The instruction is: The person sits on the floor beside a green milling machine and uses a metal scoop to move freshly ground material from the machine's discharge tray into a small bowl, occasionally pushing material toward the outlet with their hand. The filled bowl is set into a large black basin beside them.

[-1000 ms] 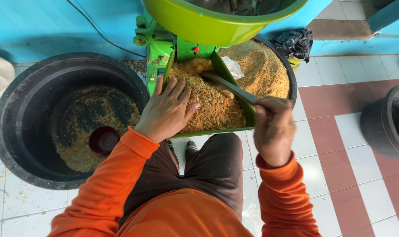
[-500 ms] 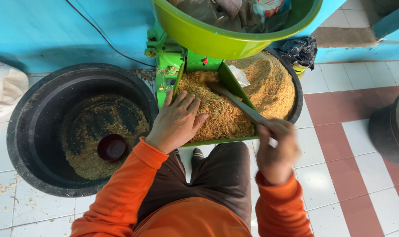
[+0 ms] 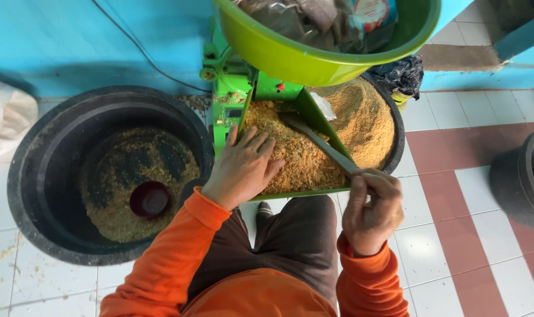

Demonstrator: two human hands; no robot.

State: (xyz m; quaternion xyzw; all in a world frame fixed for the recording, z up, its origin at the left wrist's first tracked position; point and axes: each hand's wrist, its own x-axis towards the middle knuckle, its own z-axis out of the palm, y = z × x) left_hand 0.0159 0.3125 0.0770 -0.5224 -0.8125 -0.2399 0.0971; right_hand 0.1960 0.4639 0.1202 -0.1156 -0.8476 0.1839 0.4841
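Observation:
My left hand point(image 3: 243, 168) lies flat, fingers spread, on the yellow-orange shredded material point(image 3: 299, 155) that fills the green tray point(image 3: 290, 194) of a green machine point(image 3: 229, 88). My right hand point(image 3: 371, 211) is closed around the near end of a flat grey stick point(image 3: 320, 144). The stick slants up and left into the material along the tray's right wall. Both arms wear orange sleeves.
A big black tub point(image 3: 38, 176) on the left holds a thin layer of the same material and a small dark red bowl point(image 3: 149, 198). A second black tub point(image 3: 396, 126) behind the tray is heaped with it. A lime-green basin point(image 3: 279, 56) hangs above. Another dark container point(image 3: 522, 182) stands at right.
The view has shifted, so the tray and tubs sit lower and to the right. My left hand stays on the material; my right hand keeps the stick, drawn slightly toward me.

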